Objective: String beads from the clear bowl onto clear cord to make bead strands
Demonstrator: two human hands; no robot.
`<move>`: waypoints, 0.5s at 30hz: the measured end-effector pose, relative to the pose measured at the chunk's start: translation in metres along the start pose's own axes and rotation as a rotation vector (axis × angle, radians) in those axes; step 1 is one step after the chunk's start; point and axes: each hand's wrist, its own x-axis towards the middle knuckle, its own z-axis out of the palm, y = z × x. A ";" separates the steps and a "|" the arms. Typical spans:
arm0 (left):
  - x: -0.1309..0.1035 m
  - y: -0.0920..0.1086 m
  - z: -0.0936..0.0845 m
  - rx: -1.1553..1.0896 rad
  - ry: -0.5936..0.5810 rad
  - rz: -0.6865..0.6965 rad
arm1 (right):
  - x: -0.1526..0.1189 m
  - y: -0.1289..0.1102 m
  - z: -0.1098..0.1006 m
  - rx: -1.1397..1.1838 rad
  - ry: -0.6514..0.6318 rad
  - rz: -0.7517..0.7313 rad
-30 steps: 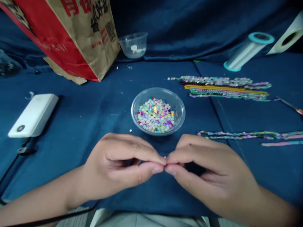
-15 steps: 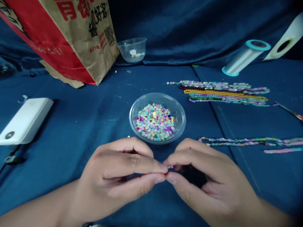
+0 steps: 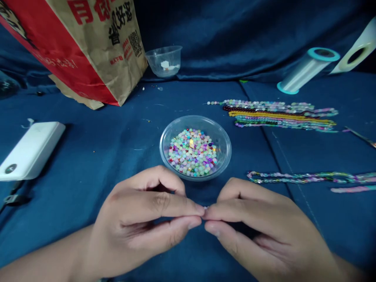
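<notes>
My left hand (image 3: 147,223) pinches with thumb and index finger pressed together, close in front of the bead bowl. Facing it, my right hand (image 3: 258,227) has its index fingertip against the left fingertips, with its thumb slightly below. Tiny pale beads (image 3: 206,208) peek out between the two sets of fingertips; most of what is held is hidden, and any thread is too fine to see. Just beyond the hands stands a clear plastic bowl (image 3: 163,156) holding many small multicoloured beads (image 3: 192,152).
Strung bead strands (image 3: 279,113) lie at the back right, and another strand (image 3: 293,177) lies nearer. Behind them are a spool of clear line (image 3: 307,72) and a white roll (image 3: 357,51). A paper bag (image 3: 102,58), small clear cup (image 3: 164,62) and white power bank (image 3: 32,150) occupy the left.
My right index finger has moved in against the left fingertips, covering more of the small beads. The right thumb sits slightly lower and farther from the left one.
</notes>
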 end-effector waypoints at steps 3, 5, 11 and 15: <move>0.000 -0.001 0.002 0.017 0.009 -0.002 | -0.003 0.000 0.000 -0.004 0.005 0.012; 0.000 -0.003 0.003 0.017 0.014 -0.008 | -0.003 0.000 0.000 -0.016 0.013 0.016; 0.017 0.005 -0.022 0.097 0.008 -0.081 | 0.002 0.001 0.000 -0.032 0.068 0.005; 0.064 0.007 -0.042 0.353 -0.156 -0.057 | 0.005 -0.002 -0.002 -0.063 0.087 0.022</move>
